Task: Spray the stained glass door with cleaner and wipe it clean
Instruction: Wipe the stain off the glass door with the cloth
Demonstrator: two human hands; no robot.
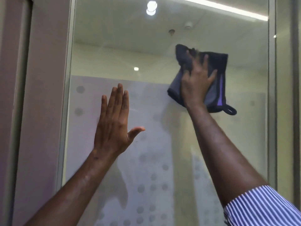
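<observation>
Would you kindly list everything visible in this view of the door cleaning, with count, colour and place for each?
glass door: one, clear with a frosted dotted band across its lower part, filling the middle of the view
door frame: one, pale metal, uprights left and right of the pane
cloth: one, dark grey with a purple stripe, pressed on the glass at upper right
wall: one, pinkish, at left
ceiling lights: several, white, along the top
striped sleeve: one, blue and white, bottom right
left hand: one, flat with straight fingers against the frosted band
right hand: one, presses the cloth to the glass
</observation>
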